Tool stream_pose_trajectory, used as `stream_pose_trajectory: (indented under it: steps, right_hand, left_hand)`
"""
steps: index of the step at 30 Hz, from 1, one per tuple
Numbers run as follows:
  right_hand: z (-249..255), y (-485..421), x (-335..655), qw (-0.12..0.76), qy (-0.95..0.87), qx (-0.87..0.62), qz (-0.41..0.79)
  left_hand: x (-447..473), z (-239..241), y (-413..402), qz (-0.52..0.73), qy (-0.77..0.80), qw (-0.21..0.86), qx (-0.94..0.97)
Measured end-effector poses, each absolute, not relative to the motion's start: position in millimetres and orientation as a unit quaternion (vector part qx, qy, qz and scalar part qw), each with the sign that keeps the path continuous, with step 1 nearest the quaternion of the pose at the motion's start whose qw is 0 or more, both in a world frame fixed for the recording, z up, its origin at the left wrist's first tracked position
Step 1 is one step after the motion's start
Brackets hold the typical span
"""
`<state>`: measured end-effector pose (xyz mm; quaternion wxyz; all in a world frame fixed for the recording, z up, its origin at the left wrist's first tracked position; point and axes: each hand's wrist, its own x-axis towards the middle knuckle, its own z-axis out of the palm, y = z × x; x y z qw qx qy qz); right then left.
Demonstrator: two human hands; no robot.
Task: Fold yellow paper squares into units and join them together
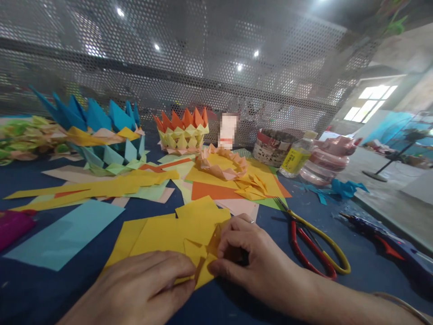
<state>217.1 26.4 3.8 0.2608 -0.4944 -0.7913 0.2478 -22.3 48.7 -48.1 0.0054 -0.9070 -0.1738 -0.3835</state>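
My left hand (142, 286) and my right hand (252, 257) meet at the near edge of the table over a small folded piece of yellow paper (203, 264). Both hands pinch it, fingers pressed together on its creases. The piece lies on top of several loose yellow paper sheets (176, 230) spread on the dark blue tabletop (50, 289). A ring shows on my right hand.
Scissors with red and yellow handles (314, 246) lie right of my right hand, a blue glue gun (392, 246) further right. Behind are a light blue sheet (64, 234), yellow strips (98, 187), an orange sheet (209, 190), blue (101, 131) and orange-yellow (182, 131) paper crowns, a glue bottle (296, 158), and a perforated screen (203, 67).
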Motion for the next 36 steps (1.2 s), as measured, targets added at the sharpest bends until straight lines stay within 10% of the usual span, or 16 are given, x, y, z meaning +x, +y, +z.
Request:
stream_pose_trajectory:
  steps: [36]
  right_hand:
    - [7, 24, 210, 0.237, -0.763, -0.542, 0.261]
  left_hand:
    - [-14, -48, 47, -0.319, -0.231, -0.029, -0.919]
